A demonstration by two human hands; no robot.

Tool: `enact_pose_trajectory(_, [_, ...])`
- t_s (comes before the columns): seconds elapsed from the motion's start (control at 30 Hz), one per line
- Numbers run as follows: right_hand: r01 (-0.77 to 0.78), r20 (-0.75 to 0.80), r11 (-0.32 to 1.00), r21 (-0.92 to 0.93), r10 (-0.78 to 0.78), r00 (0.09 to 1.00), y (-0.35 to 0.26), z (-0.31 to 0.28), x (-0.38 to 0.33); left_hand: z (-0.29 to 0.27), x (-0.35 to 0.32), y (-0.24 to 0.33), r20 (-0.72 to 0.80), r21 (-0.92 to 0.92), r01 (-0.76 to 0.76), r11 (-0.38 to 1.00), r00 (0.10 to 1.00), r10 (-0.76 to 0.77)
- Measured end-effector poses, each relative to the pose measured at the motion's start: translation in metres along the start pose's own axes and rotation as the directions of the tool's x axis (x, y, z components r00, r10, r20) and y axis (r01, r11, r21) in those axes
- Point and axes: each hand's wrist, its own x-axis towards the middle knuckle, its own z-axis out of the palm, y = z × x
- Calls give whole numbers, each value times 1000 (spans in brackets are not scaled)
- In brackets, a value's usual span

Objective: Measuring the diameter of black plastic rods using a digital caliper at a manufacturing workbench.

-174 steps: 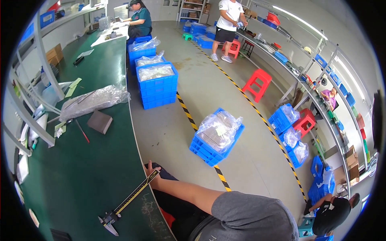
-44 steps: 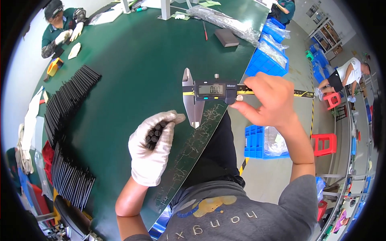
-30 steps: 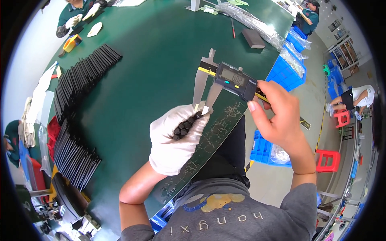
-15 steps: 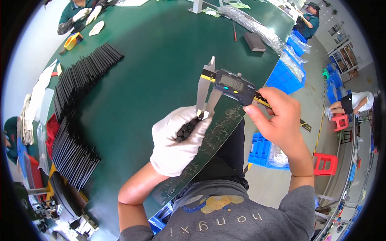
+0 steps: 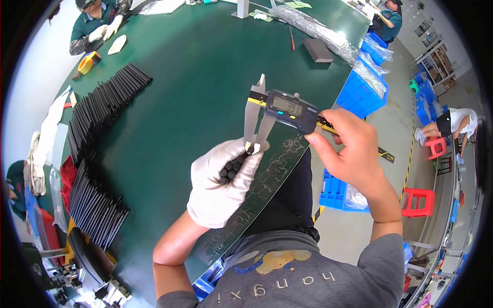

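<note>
In a white glove, my left hand [image 5: 210, 190] is closed around a bundle of black rods [image 5: 231, 170], their round ends facing up. One rod end [image 5: 250, 149] stands apart from the bundle by my fingertips, between the jaw tips of a digital caliper [image 5: 290, 110]. Whether both jaws touch that rod is too small to tell. My bare right hand [image 5: 355, 151] grips the caliper by its beam, thumb below the display body and fingers curled over the top. The rods' lower lengths are hidden by the glove.
Many black rods [image 5: 110, 97] lie in a curved row on the green table [image 5: 190, 66] at left. A yellow tape dispenser [image 5: 87, 62], dark box [image 5: 318, 50] and red pen [image 5: 292, 38] lie farther off. Blue crates [image 5: 362, 92] line the right edge. A gloved co-worker [image 5: 97, 23] sits far left.
The caliper jaws have drawn slightly closer together around the rod end, and the display reading has changed. Both hands and the caliper appear a little farther left in the view.
</note>
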Motion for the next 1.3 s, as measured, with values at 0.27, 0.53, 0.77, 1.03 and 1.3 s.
enact_pose_trajectory(0.27, [-20,77,1000,5,20,997,-2,-6,2,-7,2,6,123,37,106,994,986,-110])
enact_pose_trajectory(0.53, [34,37,996,-78,-31,999,-4,-8,7,-4,2,8,44,87,31,996,998,-35])
enact_pose_trajectory(0.77, [29,45,996,-87,-26,999,-1,-8,2,-3,0,5,40,129,62,990,997,-67])
enact_pose_trajectory(1.03, [38,44,999,31,-39,998,4,-11,3,-4,7,12,166,103,164,981,970,-179])
enact_pose_trajectory(1.3, [113,66,993,43,-115,991,4,-10,14,-5,9,1,241,76,-23,997,971,4])
